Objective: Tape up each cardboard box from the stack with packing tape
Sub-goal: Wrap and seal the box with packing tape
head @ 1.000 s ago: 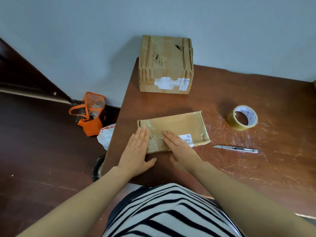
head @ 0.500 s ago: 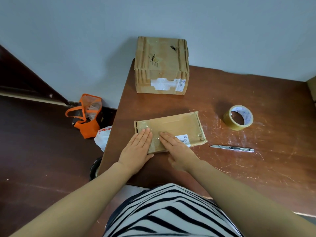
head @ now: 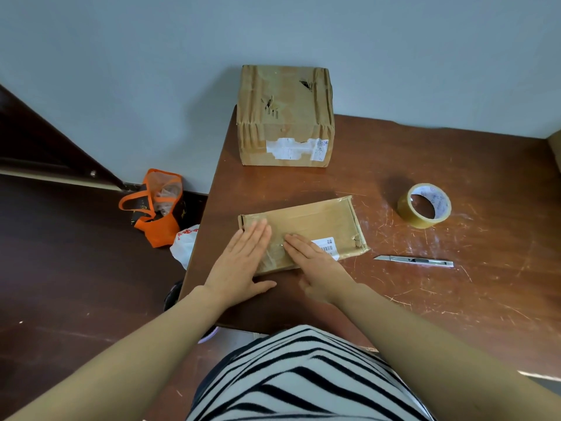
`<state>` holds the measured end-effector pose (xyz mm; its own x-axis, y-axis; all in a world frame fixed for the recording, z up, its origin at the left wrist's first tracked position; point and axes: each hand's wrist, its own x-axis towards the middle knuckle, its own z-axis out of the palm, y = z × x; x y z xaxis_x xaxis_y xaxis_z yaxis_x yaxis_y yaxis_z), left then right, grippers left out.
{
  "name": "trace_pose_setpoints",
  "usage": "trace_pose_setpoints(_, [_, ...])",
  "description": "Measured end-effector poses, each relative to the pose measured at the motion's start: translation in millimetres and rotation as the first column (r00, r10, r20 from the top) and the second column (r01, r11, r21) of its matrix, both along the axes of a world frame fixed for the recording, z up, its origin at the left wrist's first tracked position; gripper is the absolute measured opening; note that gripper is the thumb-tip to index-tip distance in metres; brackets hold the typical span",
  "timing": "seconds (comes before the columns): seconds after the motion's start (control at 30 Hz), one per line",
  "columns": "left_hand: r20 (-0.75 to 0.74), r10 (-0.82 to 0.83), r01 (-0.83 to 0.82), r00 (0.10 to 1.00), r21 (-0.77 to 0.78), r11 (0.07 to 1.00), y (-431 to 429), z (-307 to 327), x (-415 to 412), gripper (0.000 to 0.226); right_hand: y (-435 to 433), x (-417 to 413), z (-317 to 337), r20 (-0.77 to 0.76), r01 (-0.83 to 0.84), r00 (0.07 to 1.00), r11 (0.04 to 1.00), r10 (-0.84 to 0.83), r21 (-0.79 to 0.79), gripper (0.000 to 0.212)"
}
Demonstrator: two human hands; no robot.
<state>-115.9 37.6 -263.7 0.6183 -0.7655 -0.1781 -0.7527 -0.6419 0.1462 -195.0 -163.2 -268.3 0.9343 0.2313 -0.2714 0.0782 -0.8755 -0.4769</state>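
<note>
A flat cardboard box (head: 315, 223) with a barcode label lies near the table's left front edge. My left hand (head: 243, 262) presses flat on its left end, fingers straight and together. My right hand (head: 318, 265) lies flat on the shiny taped area just right of it, fingers pointing left. A roll of packing tape (head: 425, 205) stands on the table to the right. A larger, crumpled cardboard box (head: 285, 117) sits at the back against the wall.
A silver utility knife (head: 416, 261) lies right of the flat box. The brown scratched table (head: 455, 284) stretches to the right. On the floor left of it stand an orange bag (head: 158, 208) and a white plastic bag (head: 185, 244).
Both hands stay flat on the flat box; my left hand has slid slightly forward over the tape. The view has shifted a little.
</note>
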Motion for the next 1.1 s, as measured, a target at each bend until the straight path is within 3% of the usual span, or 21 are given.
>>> trace_pose_setpoints(0.1, [0.038, -0.108, 0.104, 0.993, 0.079, 0.991, -7, -4, 4, 0.087, 0, 1, 1, -0.011, -0.008, 1.0, 1.0, 0.008, -0.009, 0.08])
trace_pose_setpoints(0.2, [0.057, -0.149, 0.143, 0.987, 0.102, 0.984, -10, -4, 6, 0.091, -2, 1, 0, -0.003, -0.016, 1.0, 1.0, 0.016, -0.014, 0.08])
trace_pose_setpoints(0.4, [0.019, -0.092, 0.091, 0.996, 0.067, 0.994, -1, 1, 2, 0.098, -1, 1, -2, -0.007, -0.012, 1.0, 1.0, 0.012, -0.017, 0.081])
trace_pose_setpoints(0.47, [0.028, -0.083, 0.081, 0.996, 0.072, 0.994, 1, 0, 3, 0.094, 1, 2, 1, -0.031, 0.021, 0.999, 0.998, -0.019, 0.066, 0.08])
trace_pose_setpoints(0.57, [0.02, -0.045, 0.042, 0.999, 0.107, 0.993, -3, 8, 5, 0.097, -10, 1, 17, -0.025, 0.244, 0.969, 0.929, -0.247, 0.277, 0.071])
trace_pose_setpoints(0.63, [0.014, 0.02, -0.021, 1.0, 0.087, 0.996, -13, 11, 5, 0.105, -35, -1, 25, 0.1, 0.434, 0.873, 0.853, -0.478, 0.29, 0.063])
trace_pose_setpoints(0.73, [-0.059, 0.133, -0.126, 0.989, 0.104, 0.987, -25, 11, 3, 0.121, -90, -8, 28, 0.286, 0.689, 0.627, 0.687, -0.725, 0.232, 0.057])
trace_pose_setpoints(0.8, [-0.185, 0.187, -0.16, 0.965, 0.15, 0.976, -32, 11, 0, 0.12, -126, -11, 29, 0.27, 0.825, 0.518, 0.557, -0.812, 0.094, 0.06])
trace_pose_setpoints(0.9, [-0.263, 0.212, -0.197, 0.941, 0.081, 0.977, -42, 10, -7, 0.112, -166, -20, 20, 0.165, 0.809, 0.58, 0.54, -0.797, -0.233, 0.059])
trace_pose_setpoints(0.97, [-0.288, 0.233, -0.217, 0.929, 0.084, 0.972, -52, 12, -13, 0.113, -180, -22, 15, 0.115, 0.745, 0.635, 0.566, -0.764, -0.353, 0.049])
trace_pose_setpoints(1.03, [-0.32, 0.252, -0.226, 0.913, 0.117, 0.967, -62, 16, -19, 0.115, -188, -20, 16, 0.148, 0.758, 0.624, 0.549, -0.767, -0.352, 0.041])
trace_pose_setpoints(1.1, [-0.343, 0.264, -0.229, 0.902, 0.138, 0.964, -73, 22, -24, 0.113, -189, -17, 26, 0.193, 0.814, 0.576, 0.535, -0.795, -0.224, 0.031])
